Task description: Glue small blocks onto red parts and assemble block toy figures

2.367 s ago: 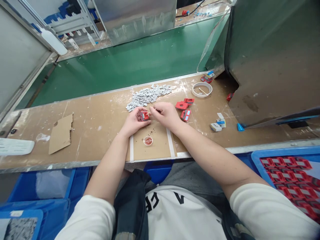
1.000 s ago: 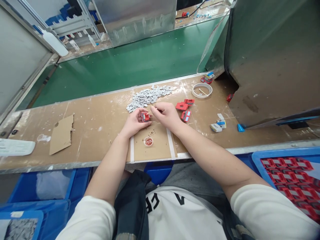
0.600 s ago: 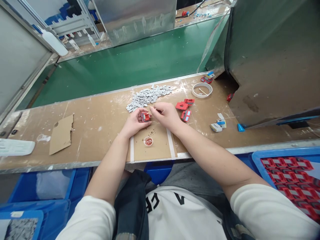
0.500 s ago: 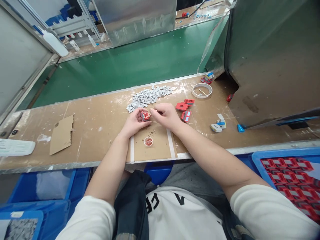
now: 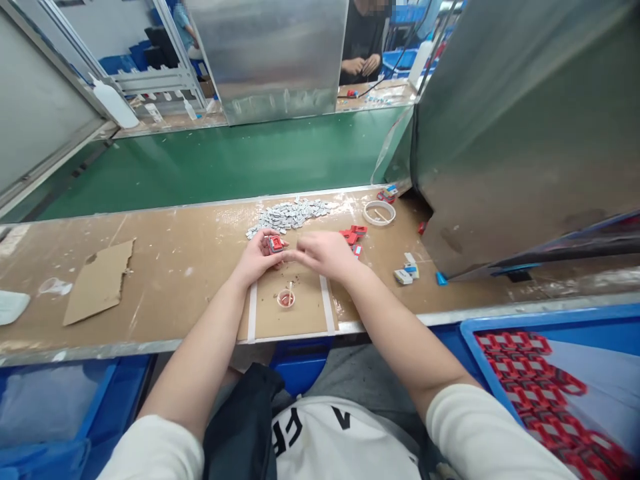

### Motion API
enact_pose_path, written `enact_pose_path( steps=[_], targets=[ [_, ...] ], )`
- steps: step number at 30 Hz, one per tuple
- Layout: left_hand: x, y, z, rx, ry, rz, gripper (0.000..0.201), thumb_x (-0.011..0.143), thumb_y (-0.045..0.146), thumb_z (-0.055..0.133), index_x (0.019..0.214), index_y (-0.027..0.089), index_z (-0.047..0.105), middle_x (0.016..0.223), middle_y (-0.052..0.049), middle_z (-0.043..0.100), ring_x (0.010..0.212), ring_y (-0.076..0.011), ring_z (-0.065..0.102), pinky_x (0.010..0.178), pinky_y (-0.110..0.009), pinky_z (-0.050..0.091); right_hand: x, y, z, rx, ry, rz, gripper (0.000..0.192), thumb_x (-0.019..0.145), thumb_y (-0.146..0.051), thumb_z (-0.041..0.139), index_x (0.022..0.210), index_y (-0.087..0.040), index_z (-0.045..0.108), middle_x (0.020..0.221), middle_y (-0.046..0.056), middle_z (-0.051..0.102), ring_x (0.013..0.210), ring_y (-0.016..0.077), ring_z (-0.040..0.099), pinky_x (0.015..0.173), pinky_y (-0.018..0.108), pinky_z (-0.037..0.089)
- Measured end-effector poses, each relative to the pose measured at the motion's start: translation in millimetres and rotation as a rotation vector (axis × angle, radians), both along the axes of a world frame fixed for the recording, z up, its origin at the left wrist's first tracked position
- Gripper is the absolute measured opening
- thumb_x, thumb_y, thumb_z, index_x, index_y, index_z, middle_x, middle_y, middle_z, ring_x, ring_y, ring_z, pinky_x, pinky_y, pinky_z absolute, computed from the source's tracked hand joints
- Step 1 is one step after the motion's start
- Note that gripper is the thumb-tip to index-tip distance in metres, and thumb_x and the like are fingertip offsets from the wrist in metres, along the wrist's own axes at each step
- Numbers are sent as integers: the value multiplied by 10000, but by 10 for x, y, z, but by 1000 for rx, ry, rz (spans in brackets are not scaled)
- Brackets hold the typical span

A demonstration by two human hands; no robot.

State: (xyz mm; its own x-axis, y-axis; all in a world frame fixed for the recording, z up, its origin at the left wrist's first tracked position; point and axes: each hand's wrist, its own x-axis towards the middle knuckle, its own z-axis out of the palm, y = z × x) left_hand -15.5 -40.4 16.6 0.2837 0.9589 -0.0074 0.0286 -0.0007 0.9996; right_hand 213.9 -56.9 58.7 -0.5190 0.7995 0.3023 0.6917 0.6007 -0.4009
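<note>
Pinched between thumb and fingers of my left hand is a small red part, held just above the brown bench top and just in front of the heap of small grey pieces. My right hand sits beside it with its fingertips nearly touching the part; that hand is blurred, and I cannot tell whether those fingers pinch anything.

Against the view half a second ago, my head has lifted: the bench lies lower in the picture, and a person in dark clothes now shows at the far side of the green belt. The thin stick that my right hand held to the part then is no longer seen there; a pale stick now stands in the little round cup on the taped square in front of me. My left hand keeps its hold as before.

The part looks roughly square, so I cannot name a long axis; its red face is turned up and a little toward my right hand. More red parts lie just behind my right hand, a ring of tape farther right, and a blue bin of red parts stands below the bench edge.
</note>
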Motion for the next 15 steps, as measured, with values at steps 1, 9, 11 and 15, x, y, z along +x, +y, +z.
enact_pose_path(
  steps=[1,9,11,15],
  targets=[
    [2,2,4,-2,4,-1,734,687,457,981,1213,202,537,1098,-86,733,680,-138,670,576,-263,594,103,36,49,36,0,-162,422,1084,-490,531,872,-181,726,926,89,723,860,205,601,718,304,331],
    [10,41,-19,31,53,-17,704,678,488,952,1201,196,584,1034,-64,721,612,-134,627,519,-274,568,1173,-178,565,-140,-354,-680,213,981,-353,638,951,-231,810,1070,87,769,951,247,674,696,327,370],
    [15,46,-16,36,78,-19,696,676,497,944,1195,199,590,983,-46,710,591,-138,621,505,-273,553,1300,-393,601,-275,-478,-726,189,945,-376,678,952,-248,816,1028,69,790,936,248,688,676,326,358],
    [24,27,30,48,106,8,650,687,510,923,1164,208,601,935,-21,685,551,-130,602,482,-258,519,1365,-731,381,-495,-598,-808,277,908,-449,735,1075,-241,807,1105,93,805,985,265,712,682,318,370]
  ],
)
